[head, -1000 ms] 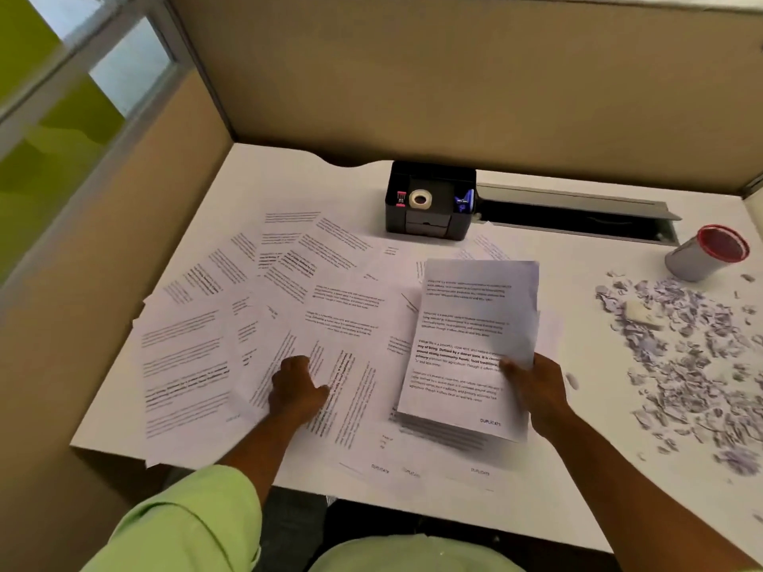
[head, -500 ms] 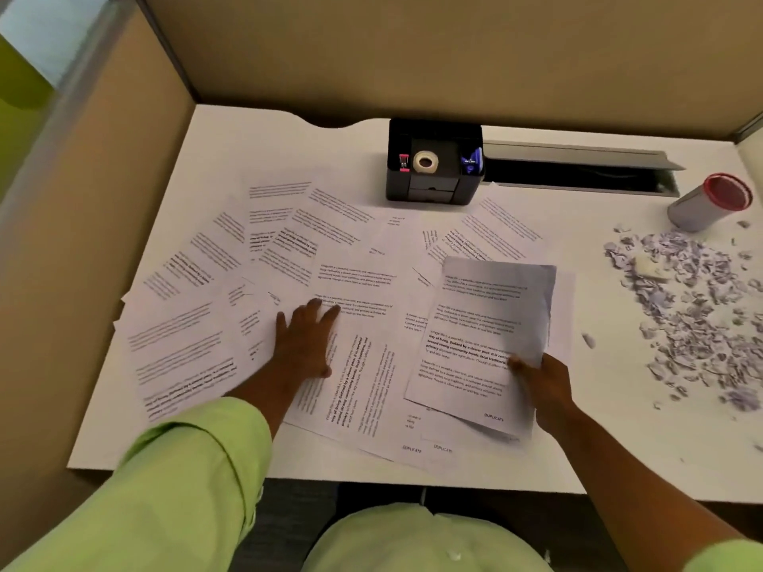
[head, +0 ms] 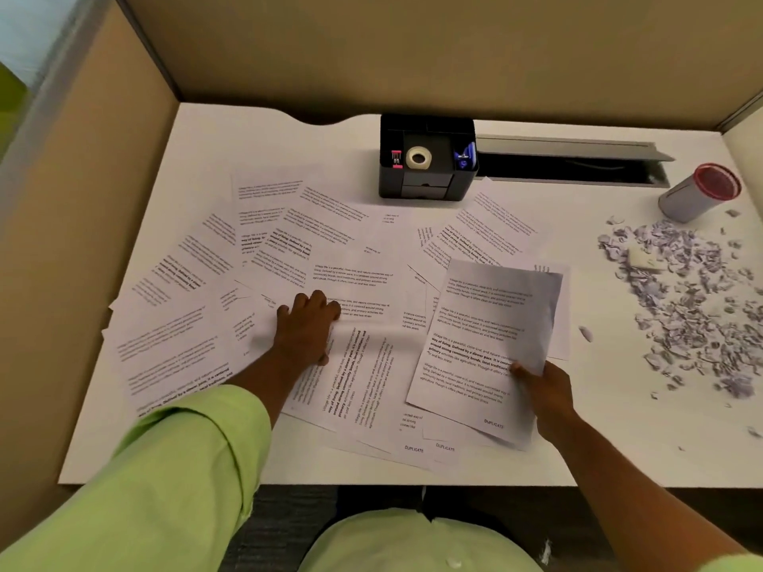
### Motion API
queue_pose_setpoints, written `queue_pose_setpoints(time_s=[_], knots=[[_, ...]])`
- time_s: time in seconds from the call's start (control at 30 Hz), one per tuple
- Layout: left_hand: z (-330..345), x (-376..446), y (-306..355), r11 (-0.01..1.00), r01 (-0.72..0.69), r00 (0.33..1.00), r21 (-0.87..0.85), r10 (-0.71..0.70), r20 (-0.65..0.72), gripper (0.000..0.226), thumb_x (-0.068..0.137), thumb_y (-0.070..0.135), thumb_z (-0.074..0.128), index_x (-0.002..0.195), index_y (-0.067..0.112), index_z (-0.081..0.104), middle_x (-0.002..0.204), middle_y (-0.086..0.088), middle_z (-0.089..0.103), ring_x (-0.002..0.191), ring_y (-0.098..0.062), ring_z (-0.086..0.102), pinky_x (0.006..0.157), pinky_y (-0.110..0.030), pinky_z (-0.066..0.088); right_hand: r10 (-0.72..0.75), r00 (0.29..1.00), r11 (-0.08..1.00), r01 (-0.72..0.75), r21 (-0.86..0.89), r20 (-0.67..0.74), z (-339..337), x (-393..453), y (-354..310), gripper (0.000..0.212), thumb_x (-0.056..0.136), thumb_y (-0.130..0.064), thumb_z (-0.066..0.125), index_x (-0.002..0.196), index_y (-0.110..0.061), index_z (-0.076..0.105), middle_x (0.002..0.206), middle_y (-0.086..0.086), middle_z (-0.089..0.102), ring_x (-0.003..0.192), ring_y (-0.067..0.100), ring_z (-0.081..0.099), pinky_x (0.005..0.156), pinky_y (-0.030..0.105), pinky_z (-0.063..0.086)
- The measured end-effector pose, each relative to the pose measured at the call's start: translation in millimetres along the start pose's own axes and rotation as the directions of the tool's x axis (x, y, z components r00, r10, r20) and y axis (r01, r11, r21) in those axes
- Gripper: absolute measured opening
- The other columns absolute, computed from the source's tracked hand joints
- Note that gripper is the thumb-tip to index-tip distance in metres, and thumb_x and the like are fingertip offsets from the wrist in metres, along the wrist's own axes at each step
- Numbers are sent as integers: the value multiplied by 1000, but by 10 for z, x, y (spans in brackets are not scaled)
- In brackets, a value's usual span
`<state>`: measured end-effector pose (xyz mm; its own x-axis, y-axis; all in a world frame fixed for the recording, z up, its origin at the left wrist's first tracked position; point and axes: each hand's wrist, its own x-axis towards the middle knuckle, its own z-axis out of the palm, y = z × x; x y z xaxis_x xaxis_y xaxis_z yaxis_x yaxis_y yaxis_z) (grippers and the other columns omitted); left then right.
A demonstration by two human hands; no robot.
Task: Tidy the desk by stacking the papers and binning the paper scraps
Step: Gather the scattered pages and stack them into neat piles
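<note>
Person in light green clothing. Left sleeve (head: 173, 468): loose, rolled or cuffed at the forearm, soft folds in the fabric. Right forearm bare, only a sliver of green sleeve at the frame's bottom corner. Same green garment (head: 413, 542) at lap.

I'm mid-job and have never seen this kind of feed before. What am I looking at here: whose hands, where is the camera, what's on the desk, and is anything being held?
No machine here: a person's two bare hands, filmed by one camera worn on the head and looking down at a white desk. Printed sheets lie fanned across it. The left hand rests on them, fingers bent. The right hand pinches a small stack of papers by its edge. On the right lies a heap of paper scraps beside a tipped red-rimmed cup. A black desk organiser stands at the back.
</note>
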<state>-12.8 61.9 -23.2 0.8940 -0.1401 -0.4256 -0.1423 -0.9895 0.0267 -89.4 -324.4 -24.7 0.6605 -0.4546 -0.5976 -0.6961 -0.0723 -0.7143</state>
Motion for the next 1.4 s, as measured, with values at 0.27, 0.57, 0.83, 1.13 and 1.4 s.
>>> queue_pose_setpoints(time_s=[0.27,0.57,0.83,1.13,1.4], knots=[[-270,22,84,974,-222,975,36,221,30,44,85,7,63,120,31,53,118,3,62,118,-22,50,115,-60,13,-22,1000,1000,22,0,19,-34,51,-28,9,95,-10,71,102,-7,68,97,7,71,82,25,66,78,37,53],[-885,324,566,857,-472,882,210,455,123,49,74,9,77,111,37,61,126,-8,54,138,-41,32,115,-68,-2,-27,1000,999,27,44,3,-227,138,-99,4,94,-11,71,96,-11,68,98,5,72,87,29,67,85,42,53],[-376,338,746,941,-321,937,102,332,-112,82,82,5,68,147,36,30,162,3,15,151,-31,6,105,-79,-5,-41,999,998,42,37,-23,-305,174,-135,9,95,-8,69,87,-13,67,92,4,71,77,22,63,66,30,49],[226,-60,489,796,470,830,-382,-545,-115,104,81,61,62,156,20,1,162,-10,-4,147,-44,0,114,-66,7,-53,997,999,53,-3,48,-137,192,-135,1,95,-12,70,95,-11,69,97,6,74,83,25,68,70,34,54],[103,48,257,636,655,735,-409,-663,145,123,68,56,80,152,7,4,148,-21,23,132,-38,29,102,-54,38,-3,998,999,6,-49,70,-22,267,-67,19,94,-16,72,111,-7,68,106,9,73,93,30,69,80,42,56]])
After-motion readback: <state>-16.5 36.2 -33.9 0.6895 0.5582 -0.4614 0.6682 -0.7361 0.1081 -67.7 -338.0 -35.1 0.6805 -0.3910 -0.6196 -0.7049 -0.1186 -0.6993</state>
